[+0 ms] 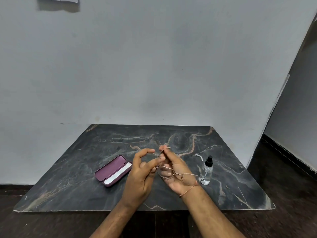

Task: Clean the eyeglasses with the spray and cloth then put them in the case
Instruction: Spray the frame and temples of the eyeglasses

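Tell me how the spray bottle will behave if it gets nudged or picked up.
The spray bottle stands upright, tall and narrow, so a sideways nudge would probably tip it. Its rounded body would then likely roll on the smooth marble table. The clear plastic looks slick and light, so grip it firmly around the middle.

One head cam, wide-angle, looks fwd and down from above at table (pixel 68 177) near a wall (pixel 154 66); forearms enter from bottom edge, close.
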Action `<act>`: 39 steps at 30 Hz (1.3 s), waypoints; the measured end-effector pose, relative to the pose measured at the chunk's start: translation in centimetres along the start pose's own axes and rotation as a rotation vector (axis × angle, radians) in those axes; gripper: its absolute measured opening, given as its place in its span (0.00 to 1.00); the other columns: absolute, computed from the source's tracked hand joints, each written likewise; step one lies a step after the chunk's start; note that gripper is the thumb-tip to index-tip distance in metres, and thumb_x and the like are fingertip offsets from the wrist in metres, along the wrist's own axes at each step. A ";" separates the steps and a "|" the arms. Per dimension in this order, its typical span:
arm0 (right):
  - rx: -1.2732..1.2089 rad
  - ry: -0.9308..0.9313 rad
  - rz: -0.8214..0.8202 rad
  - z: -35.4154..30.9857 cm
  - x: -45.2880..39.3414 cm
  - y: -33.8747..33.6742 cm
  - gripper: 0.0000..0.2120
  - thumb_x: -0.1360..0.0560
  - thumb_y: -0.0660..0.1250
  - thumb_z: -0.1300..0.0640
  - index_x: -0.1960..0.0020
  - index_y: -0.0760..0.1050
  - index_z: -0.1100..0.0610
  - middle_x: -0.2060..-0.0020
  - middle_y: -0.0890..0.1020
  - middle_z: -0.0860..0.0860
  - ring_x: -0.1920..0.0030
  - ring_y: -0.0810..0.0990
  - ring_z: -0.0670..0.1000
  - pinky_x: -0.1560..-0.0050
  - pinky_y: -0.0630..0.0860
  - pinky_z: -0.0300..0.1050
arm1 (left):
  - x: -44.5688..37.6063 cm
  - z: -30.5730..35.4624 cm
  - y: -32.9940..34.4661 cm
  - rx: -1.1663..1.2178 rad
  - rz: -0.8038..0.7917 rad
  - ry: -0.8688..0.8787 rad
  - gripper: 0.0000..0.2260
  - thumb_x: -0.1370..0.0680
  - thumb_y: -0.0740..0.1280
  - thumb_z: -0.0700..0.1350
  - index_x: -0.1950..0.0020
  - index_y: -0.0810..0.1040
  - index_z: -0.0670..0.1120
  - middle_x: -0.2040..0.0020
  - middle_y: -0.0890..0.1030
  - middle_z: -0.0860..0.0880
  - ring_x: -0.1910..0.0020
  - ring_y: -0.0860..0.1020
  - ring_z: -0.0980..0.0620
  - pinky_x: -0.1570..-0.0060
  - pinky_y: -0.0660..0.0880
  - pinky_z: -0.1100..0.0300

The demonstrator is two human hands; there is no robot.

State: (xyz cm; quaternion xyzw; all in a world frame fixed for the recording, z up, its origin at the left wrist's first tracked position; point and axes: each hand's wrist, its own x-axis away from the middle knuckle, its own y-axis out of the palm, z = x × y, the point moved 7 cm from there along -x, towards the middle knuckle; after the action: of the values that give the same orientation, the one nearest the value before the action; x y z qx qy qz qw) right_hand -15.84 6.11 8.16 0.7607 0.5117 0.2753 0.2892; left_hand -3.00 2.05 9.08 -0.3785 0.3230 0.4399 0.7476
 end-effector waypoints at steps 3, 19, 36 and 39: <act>0.180 -0.198 0.075 -2.3 -0.1 -0.3 0.09 0.17 0.71 0.53 0.45 0.84 0.60 0.63 0.80 0.49 0.74 0.69 0.42 0.80 0.62 0.33 | 0.1 -0.5 -0.7 -0.031 -0.007 -0.034 0.18 0.08 0.57 0.55 0.19 0.74 0.64 0.22 0.70 0.56 0.49 0.80 0.56 0.38 0.73 0.70; 1.010 -0.964 0.585 -8.2 3.0 -1.7 0.10 0.19 0.74 0.49 0.57 0.87 0.51 0.68 0.86 0.44 0.64 0.83 0.44 0.63 0.73 0.29 | 1.8 4.8 0.0 0.052 -0.146 -0.001 0.19 0.24 0.84 0.58 0.37 0.91 0.53 0.53 0.80 0.58 0.62 0.77 0.63 0.62 0.72 0.69; 0.920 -0.688 0.665 -6.6 1.3 -8.3 0.13 0.19 0.73 0.47 0.60 0.85 0.49 0.65 0.88 0.41 0.69 0.81 0.42 0.61 0.81 0.46 | 3.6 -2.4 -2.7 0.115 -0.015 -0.243 0.07 0.21 0.78 0.50 0.45 0.93 0.55 0.52 0.87 0.53 0.50 0.90 0.52 0.47 0.84 0.64; 0.872 -0.638 0.666 -6.2 1.1 -9.4 0.13 0.18 0.73 0.49 0.61 0.84 0.49 0.65 0.88 0.44 0.70 0.80 0.46 0.62 0.82 0.51 | 3.7 -3.5 -2.5 0.071 -0.056 -0.260 0.09 0.22 0.78 0.51 0.43 0.92 0.57 0.51 0.87 0.54 0.54 0.88 0.53 0.53 0.81 0.65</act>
State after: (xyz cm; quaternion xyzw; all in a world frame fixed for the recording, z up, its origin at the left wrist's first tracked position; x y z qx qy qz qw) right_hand -25.74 10.99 5.69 0.9716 0.2015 -0.1233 -0.0101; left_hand 0.28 -0.22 4.97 -0.3006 0.2279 0.4524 0.8081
